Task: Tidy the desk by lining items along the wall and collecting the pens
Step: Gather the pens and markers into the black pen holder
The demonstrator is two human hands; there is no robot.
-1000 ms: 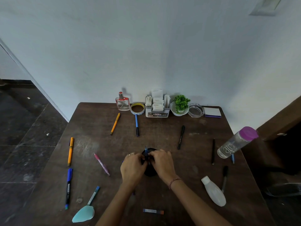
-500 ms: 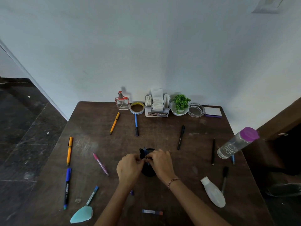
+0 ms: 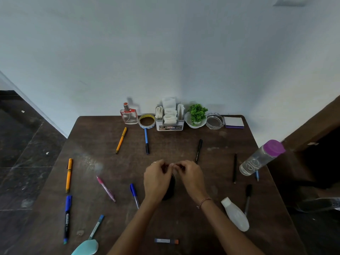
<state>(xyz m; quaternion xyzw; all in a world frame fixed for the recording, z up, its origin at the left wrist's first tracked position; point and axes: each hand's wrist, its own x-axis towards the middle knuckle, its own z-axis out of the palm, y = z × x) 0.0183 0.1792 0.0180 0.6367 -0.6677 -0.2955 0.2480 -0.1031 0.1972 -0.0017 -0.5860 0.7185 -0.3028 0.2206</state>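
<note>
Left hand (image 3: 156, 181) and right hand (image 3: 189, 176) meet, fingers curled, above the black cup (image 3: 170, 189); any pinch is indiscernible. The blue pen (image 3: 134, 196), likely light and rigid, suits a mid-barrel pinch.

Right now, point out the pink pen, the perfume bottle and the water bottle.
pink pen (image 3: 105, 189): head view, middle of the barrel.
perfume bottle (image 3: 129, 117): head view, glass body below the cap.
water bottle (image 3: 256, 161): head view, clear body below the purple lid.

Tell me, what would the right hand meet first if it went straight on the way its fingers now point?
The left hand: the right hand points leftward at its fingers, close by; whether they touch is unclear.
</note>
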